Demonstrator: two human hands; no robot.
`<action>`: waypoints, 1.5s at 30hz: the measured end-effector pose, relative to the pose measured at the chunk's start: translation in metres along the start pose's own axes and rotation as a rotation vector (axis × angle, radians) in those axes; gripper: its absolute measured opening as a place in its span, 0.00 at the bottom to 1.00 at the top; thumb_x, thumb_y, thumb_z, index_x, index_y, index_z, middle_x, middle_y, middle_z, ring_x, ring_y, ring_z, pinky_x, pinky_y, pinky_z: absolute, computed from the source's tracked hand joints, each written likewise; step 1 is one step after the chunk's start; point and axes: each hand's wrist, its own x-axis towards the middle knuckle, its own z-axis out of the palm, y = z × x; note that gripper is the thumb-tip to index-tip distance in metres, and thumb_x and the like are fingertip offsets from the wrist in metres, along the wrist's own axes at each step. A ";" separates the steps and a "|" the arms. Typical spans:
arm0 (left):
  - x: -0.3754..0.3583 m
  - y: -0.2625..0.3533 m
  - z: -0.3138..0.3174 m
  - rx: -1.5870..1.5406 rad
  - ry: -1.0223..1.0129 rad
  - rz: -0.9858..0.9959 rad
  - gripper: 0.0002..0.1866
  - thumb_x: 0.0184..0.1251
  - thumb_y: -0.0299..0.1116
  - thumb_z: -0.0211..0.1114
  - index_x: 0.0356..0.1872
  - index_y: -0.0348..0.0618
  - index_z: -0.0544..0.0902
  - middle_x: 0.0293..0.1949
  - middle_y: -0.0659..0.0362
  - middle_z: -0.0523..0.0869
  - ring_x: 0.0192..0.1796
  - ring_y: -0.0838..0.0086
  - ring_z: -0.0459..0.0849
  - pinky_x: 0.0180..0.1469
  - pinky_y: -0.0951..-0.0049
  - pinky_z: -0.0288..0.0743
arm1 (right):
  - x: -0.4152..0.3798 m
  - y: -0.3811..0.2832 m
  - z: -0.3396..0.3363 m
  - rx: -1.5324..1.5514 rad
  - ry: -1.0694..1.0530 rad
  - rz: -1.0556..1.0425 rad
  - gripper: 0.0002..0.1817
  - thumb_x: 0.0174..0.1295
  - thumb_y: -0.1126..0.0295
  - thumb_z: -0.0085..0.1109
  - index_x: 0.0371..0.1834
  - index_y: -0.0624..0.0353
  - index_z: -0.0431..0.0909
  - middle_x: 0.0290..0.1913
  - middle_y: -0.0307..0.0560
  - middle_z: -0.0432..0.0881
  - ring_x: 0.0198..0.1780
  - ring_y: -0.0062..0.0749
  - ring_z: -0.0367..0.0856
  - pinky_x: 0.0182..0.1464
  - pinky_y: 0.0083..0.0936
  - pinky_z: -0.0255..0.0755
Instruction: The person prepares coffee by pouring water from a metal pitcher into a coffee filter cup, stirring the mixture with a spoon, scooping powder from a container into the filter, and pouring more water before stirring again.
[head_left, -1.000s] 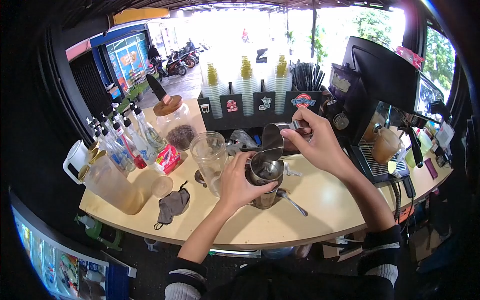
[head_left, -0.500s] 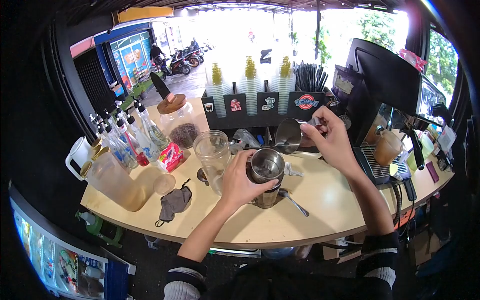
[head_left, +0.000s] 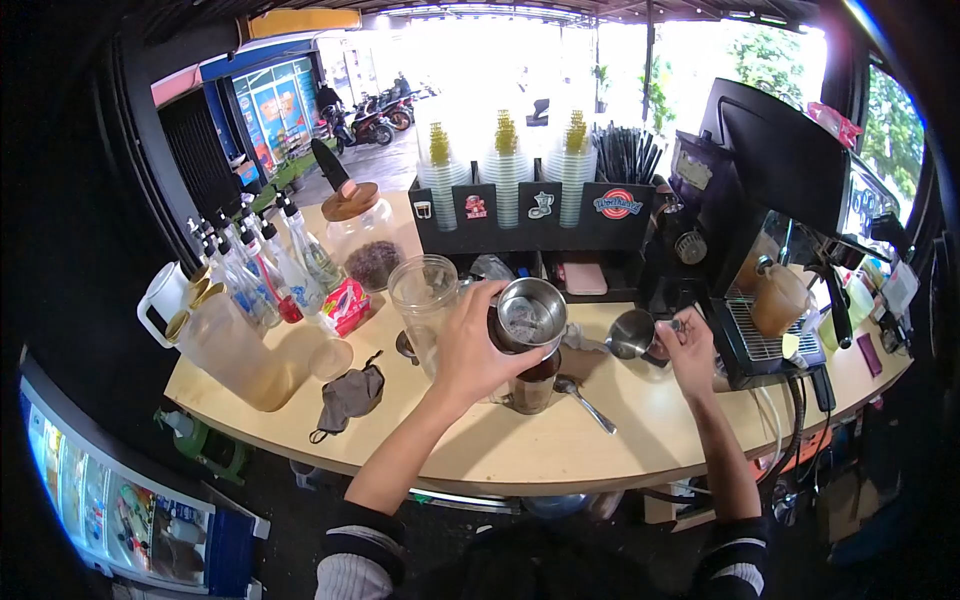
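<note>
My left hand [head_left: 478, 345] is wrapped round a metal cup [head_left: 530, 318], whose open top faces the camera. Under this cup stands a glass mug [head_left: 530, 390] with dark contents, partly hidden by the cup. Out to the right, my right hand [head_left: 686, 345] grips the handle of a metal pitcher [head_left: 631, 334], low over the counter. A spoon [head_left: 588, 404] lies to the right of the mug. Behind my left hand is a tall clear jar [head_left: 420, 290].
Syrup bottles [head_left: 262, 265], a plastic pitcher [head_left: 235, 350] and a dark cloth mask [head_left: 351, 399] occupy the counter's left side. A cup rack [head_left: 530, 217] stands at the back, an espresso machine [head_left: 740, 260] at the right.
My right hand has lowered the pitcher and moved it right, away from the metal cup. The metal cup in my left hand has risen off the mug, showing more of the mug.
</note>
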 end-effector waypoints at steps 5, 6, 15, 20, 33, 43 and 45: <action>0.004 0.004 -0.003 -0.003 0.029 -0.010 0.40 0.32 0.42 0.82 0.51 0.41 0.74 0.47 0.54 0.78 0.50 0.62 0.79 0.52 0.64 0.73 | -0.021 0.038 -0.017 0.058 0.141 0.070 0.12 0.62 0.75 0.60 0.26 0.56 0.65 0.24 0.33 0.71 0.24 0.12 0.70 0.26 0.14 0.69; 0.003 0.006 -0.005 -0.002 0.028 -0.031 0.40 0.32 0.42 0.82 0.51 0.41 0.74 0.48 0.54 0.78 0.51 0.63 0.79 0.52 0.64 0.72 | -0.022 0.044 -0.020 0.063 0.137 0.067 0.12 0.62 0.75 0.60 0.26 0.56 0.65 0.24 0.33 0.71 0.24 0.12 0.70 0.26 0.14 0.69; -0.010 -0.002 0.004 -0.003 0.026 -0.126 0.40 0.33 0.42 0.82 0.52 0.41 0.74 0.47 0.54 0.81 0.49 0.63 0.81 0.51 0.65 0.74 | -0.031 0.078 -0.032 0.334 0.245 0.093 0.12 0.64 0.74 0.58 0.26 0.55 0.65 0.23 0.36 0.72 0.24 0.16 0.71 0.30 0.17 0.70; -0.021 -0.012 0.015 -0.053 0.008 -0.189 0.41 0.32 0.42 0.83 0.53 0.39 0.75 0.45 0.54 0.82 0.49 0.68 0.80 0.50 0.68 0.73 | -0.037 0.109 -0.042 0.339 0.235 0.113 0.10 0.67 0.71 0.55 0.28 0.54 0.67 0.24 0.34 0.72 0.26 0.16 0.70 0.32 0.17 0.67; -0.028 -0.015 0.023 -0.039 -0.040 -0.208 0.42 0.32 0.46 0.82 0.52 0.42 0.74 0.46 0.56 0.80 0.49 0.65 0.80 0.48 0.66 0.74 | -0.043 0.088 -0.030 0.072 0.147 0.134 0.12 0.71 0.67 0.50 0.27 0.57 0.67 0.25 0.34 0.72 0.29 0.15 0.69 0.35 0.16 0.64; -0.027 -0.005 0.015 -0.030 -0.035 -0.145 0.49 0.31 0.45 0.83 0.60 0.43 0.68 0.49 0.54 0.78 0.53 0.65 0.78 0.54 0.64 0.72 | -0.043 0.089 -0.031 -0.009 0.163 0.100 0.11 0.71 0.67 0.49 0.30 0.58 0.68 0.26 0.33 0.70 0.31 0.14 0.67 0.35 0.15 0.62; -0.029 -0.006 0.010 -0.058 0.009 -0.119 0.51 0.33 0.44 0.83 0.63 0.42 0.64 0.52 0.53 0.75 0.54 0.65 0.77 0.53 0.64 0.71 | -0.042 0.090 -0.031 -0.025 0.179 0.075 0.10 0.71 0.67 0.48 0.31 0.58 0.69 0.27 0.32 0.69 0.31 0.14 0.65 0.35 0.15 0.61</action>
